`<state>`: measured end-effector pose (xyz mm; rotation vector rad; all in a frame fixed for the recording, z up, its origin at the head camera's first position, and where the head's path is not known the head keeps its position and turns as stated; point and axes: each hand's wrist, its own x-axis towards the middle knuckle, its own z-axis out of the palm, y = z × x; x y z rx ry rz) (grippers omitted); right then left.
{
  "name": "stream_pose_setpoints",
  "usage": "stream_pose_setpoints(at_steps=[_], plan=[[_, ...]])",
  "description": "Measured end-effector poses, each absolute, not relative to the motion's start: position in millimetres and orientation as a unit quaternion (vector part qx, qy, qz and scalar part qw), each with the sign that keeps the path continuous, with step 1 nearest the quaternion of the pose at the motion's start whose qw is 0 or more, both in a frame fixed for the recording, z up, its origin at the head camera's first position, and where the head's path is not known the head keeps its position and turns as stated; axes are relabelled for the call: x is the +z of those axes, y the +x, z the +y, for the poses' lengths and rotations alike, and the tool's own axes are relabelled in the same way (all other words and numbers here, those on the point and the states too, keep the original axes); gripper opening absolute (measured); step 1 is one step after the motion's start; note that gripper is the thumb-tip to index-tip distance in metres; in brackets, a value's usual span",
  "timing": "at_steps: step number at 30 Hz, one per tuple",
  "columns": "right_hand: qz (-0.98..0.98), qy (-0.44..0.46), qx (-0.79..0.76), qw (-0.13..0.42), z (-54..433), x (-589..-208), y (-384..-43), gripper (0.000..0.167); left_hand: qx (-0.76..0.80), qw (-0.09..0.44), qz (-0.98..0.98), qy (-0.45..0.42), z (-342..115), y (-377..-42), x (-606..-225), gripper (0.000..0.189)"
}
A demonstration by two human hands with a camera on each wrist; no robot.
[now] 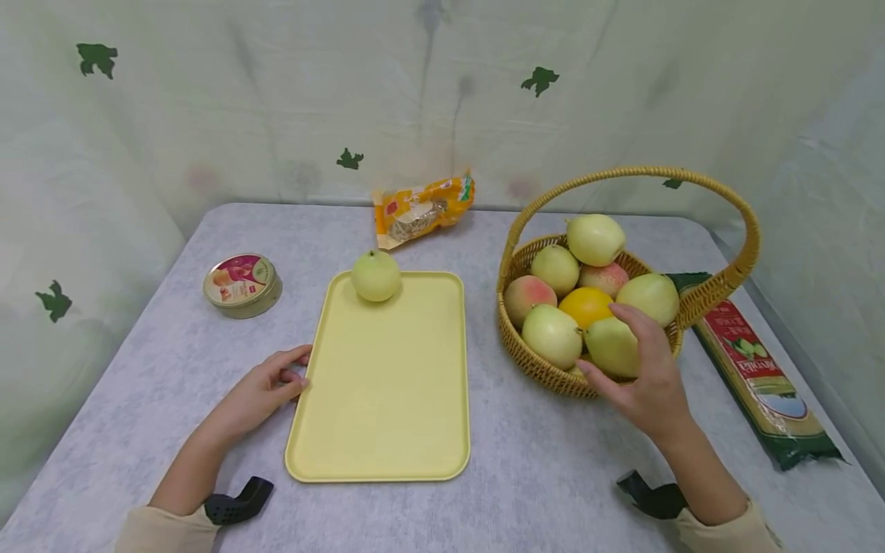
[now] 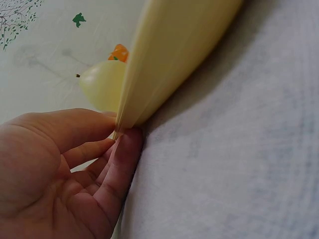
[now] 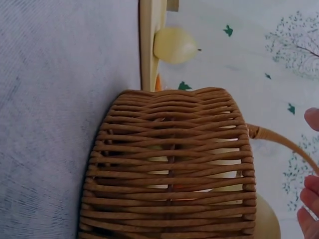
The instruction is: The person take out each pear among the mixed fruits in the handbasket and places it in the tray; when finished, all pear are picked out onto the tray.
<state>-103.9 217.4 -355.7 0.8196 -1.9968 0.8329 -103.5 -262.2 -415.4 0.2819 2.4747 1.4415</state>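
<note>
My left hand [image 1: 259, 395] pinches the left edge of a pale yellow tray [image 1: 383, 384]; the left wrist view shows the thumb and fingers meeting at its rim. One pale green pear [image 1: 376, 276] sits at the tray's far left corner. To the right stands a wicker basket [image 1: 535, 365] with a tall handle. My right hand [image 1: 653, 388] is over its near side, thumb and index finger spread about a pear [image 1: 612, 347]. In the right wrist view, the fingertips [image 3: 310, 194] show at the right edge, apart from the basket wall [image 3: 169, 164].
More pears [image 1: 553, 336], peaches [image 1: 531, 296] and a yellow-orange fruit [image 1: 586, 307] fill the basket. A red and green packet [image 1: 757, 369] lies right of it. At the left is a round tin [image 1: 242, 284]; an orange packet [image 1: 425, 211] lies at the back.
</note>
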Motion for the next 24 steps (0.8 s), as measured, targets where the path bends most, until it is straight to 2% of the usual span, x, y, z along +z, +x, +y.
stream_pose_setpoints(at_steps=[9, 24], plan=[[-0.807, 0.293, 0.331, 0.391, 227, -363, -104, 0.077, 0.497, 0.13, 0.852, 0.1, -262, -104, -415, 0.054], [-0.817, 0.275, 0.337, 0.378, 235, -371, -106, 0.076, 0.496, 0.126, 0.853, 0.099, -262, -103, -415, 0.055]])
